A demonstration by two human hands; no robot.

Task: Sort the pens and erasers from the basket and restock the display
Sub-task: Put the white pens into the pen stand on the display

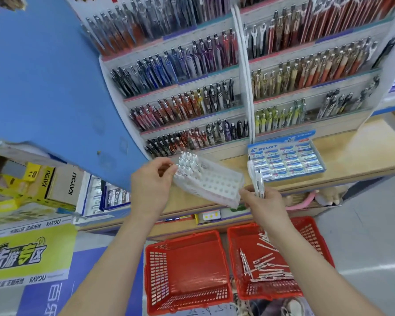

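Note:
A clear plastic pen tray (217, 181) with rows of round holes lies tilted on the wooden shelf (351, 153). Several white pens (188, 161) stand in its far left end. My left hand (152, 182) pinches one of those pens at the tray's left corner. My right hand (263, 201) grips a small bunch of white pens (255, 176) just right of the tray. On the floor stand two red baskets: the right basket (306, 288) holds several loose white pens (266, 264), the left basket (185, 270) holds nothing.
A blue Pilot eraser box (285, 159), full, sits on the shelf to the right. Tiered racks of coloured pens (187, 106) rise behind. A blue panel (43, 87) stands at left, with yellow cartons (32, 183) below it.

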